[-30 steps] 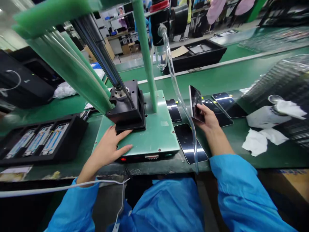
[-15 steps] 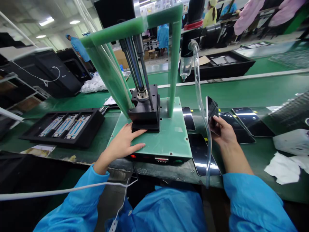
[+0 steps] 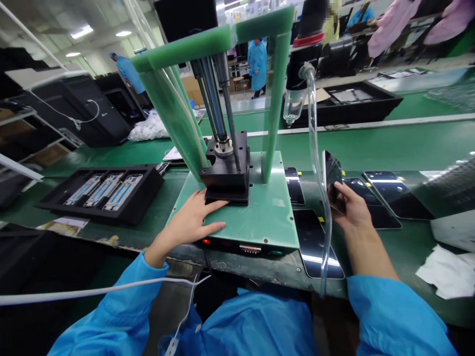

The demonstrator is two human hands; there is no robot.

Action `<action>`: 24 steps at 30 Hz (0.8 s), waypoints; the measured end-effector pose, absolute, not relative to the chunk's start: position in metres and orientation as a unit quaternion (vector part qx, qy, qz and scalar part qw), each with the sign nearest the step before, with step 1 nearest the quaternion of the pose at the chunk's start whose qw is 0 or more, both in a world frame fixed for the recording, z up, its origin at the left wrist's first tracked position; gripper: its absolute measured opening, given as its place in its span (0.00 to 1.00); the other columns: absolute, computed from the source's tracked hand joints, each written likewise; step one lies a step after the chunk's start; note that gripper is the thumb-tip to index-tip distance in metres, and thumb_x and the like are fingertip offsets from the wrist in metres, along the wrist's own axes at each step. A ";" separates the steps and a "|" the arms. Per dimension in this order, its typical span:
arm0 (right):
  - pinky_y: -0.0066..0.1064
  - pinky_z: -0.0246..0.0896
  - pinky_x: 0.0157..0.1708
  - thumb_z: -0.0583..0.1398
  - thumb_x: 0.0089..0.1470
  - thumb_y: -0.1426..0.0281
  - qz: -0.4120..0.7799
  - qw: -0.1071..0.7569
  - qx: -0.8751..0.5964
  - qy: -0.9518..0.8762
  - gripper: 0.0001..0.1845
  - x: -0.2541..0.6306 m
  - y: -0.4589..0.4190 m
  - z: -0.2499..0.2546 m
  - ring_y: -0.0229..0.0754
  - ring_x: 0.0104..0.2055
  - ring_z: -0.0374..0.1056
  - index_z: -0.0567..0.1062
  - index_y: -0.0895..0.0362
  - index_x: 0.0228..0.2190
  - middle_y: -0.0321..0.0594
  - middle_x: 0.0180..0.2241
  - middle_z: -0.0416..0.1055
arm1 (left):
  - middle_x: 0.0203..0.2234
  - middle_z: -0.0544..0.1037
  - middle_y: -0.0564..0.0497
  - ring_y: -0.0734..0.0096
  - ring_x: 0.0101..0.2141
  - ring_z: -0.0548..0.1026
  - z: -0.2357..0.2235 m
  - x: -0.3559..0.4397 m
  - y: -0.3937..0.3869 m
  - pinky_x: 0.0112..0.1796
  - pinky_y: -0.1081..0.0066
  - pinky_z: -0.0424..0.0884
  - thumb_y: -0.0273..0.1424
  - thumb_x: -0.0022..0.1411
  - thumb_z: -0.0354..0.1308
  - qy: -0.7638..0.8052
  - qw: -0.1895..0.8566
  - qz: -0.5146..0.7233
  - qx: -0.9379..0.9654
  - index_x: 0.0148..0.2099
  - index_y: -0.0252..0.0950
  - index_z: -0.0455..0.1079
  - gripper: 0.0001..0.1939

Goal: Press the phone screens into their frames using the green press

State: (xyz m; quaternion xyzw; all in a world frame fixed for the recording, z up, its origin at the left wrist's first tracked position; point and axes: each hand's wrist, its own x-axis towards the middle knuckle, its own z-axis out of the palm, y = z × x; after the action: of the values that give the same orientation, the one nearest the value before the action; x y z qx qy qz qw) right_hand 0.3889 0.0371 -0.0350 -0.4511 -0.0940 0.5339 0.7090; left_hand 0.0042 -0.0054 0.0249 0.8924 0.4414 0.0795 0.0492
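My left hand [image 3: 193, 218] lies on the green base plate [image 3: 267, 217] of a small press, fingers spread, index fingertip at the foot of the black press block [image 3: 227, 173]. It holds nothing I can see. My right hand [image 3: 351, 205] is closed round a smartphone [image 3: 332, 173], held upright on edge just right of the clear hose [image 3: 315, 148]. Its screen reflects light, and its lower part is hidden by my fingers. Dark phone screens lie flat near it: one screen [image 3: 315, 242] beside the press, another screen [image 3: 397, 193] farther right.
A black foam tray [image 3: 148, 190] with three phone frames [image 3: 106, 190] sits left of the press. White tissue [image 3: 447, 272] lies at the right. Another black tray [image 3: 352, 111] stands behind. Green posts [image 3: 276, 104] flank the press rods. A white cable [image 3: 111, 291] crosses my left sleeve. Several people are in the background.
The whole scene has shifted slightly right in view as the camera turned. My left hand stays on the base plate; my right hand still holds the smartphone in much the same place.
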 end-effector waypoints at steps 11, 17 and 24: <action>0.19 0.66 0.19 0.59 0.49 0.82 0.531 0.706 -0.463 -0.070 0.07 0.393 0.038 -0.040 0.33 0.20 0.67 0.73 0.59 0.25 0.33 0.23 0.71 | 0.66 0.63 0.41 0.45 0.64 0.61 0.023 0.003 -0.006 0.65 0.46 0.57 0.52 0.69 0.52 0.429 0.040 0.097 0.897 0.67 0.44 0.66 0.31; 0.19 0.67 0.19 0.60 0.46 0.80 0.532 0.701 -0.468 -0.081 0.05 0.390 0.035 -0.035 0.33 0.20 0.67 0.73 0.59 0.26 0.34 0.24 0.71 | 0.64 0.65 0.39 0.44 0.62 0.63 0.020 0.004 -0.007 0.62 0.45 0.61 0.50 0.69 0.53 0.424 0.029 0.110 0.899 0.66 0.41 0.67 0.30; 0.17 0.69 0.22 0.63 0.38 0.79 0.525 0.697 -0.483 -0.076 0.07 0.389 0.035 -0.034 0.32 0.21 0.66 0.71 0.58 0.23 0.33 0.23 0.69 | 0.58 0.70 0.37 0.47 0.57 0.69 0.019 0.001 -0.005 0.57 0.51 0.69 0.51 0.68 0.55 0.431 0.013 0.114 0.895 0.67 0.38 0.64 0.33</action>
State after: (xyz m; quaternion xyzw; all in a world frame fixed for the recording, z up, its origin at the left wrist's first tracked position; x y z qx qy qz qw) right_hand 0.3891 0.0351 -0.0341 -0.4829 -0.0759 0.5252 0.6966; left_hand 0.0013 -0.0051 0.0194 0.8950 0.4309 0.1142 0.0132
